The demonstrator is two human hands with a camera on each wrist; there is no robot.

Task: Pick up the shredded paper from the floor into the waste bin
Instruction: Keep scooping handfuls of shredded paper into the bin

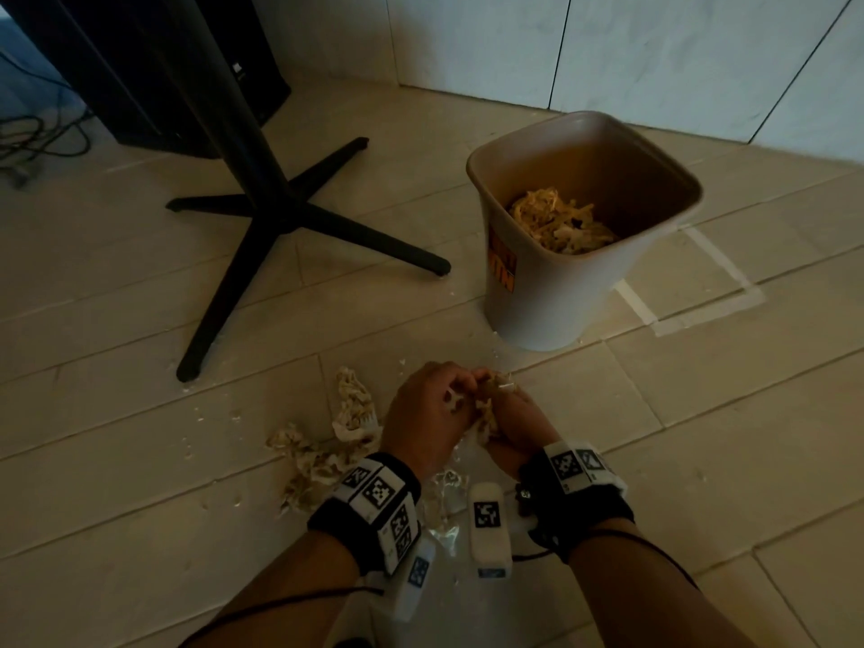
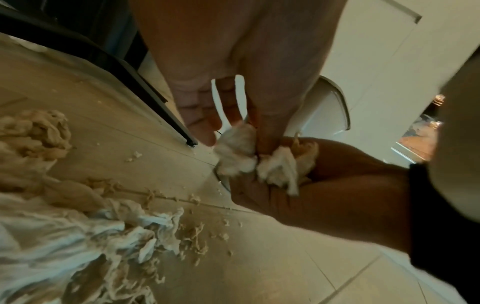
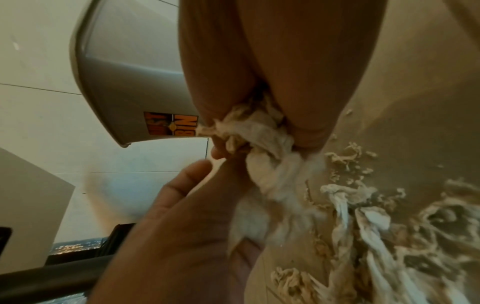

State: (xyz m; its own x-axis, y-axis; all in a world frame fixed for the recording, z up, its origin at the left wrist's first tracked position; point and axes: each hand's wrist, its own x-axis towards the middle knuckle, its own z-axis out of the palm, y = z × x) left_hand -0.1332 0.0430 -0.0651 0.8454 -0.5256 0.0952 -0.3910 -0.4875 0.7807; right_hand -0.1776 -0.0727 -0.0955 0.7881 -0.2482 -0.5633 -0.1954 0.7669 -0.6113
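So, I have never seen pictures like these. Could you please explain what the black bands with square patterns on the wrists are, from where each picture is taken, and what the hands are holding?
There is no machine here: these are a person's bare hands. The head view comes from a camera worn on the head, looking down. The other two views come from cameras worn at the black wristbands, each looking along one hand. The left hand and right hand meet, and their fingers pinch one clump of shredded paper. More loose shreds lie on the tiled floor. Beyond stands the waste bin, which holds a heap of paper. A black table base is nearby.
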